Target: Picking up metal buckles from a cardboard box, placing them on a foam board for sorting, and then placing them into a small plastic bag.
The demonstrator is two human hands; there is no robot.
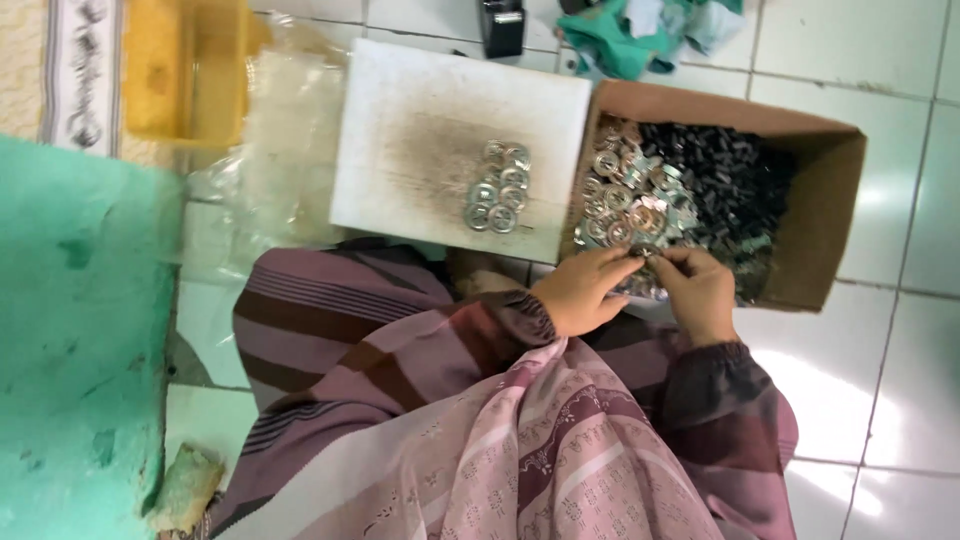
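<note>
Head view: small silver metal rings (628, 205) are being pinched by left hand (580, 290) and right hand (700, 290), best kept low over the brown cardboard box (830, 200).

We see soft daylight, with glare on the white floor tiles (880, 390) at right; edges look slightly blurred.

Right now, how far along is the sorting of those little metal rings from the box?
Done: a small cluster of silver rings lies in neat rows on the white board. In hand: the left hand and right hand meet at the near edge of the cardboard box, fingering a small piece too tiny to identify. Left: a far larger heap of loose rings and black parts remains in the box.
</note>
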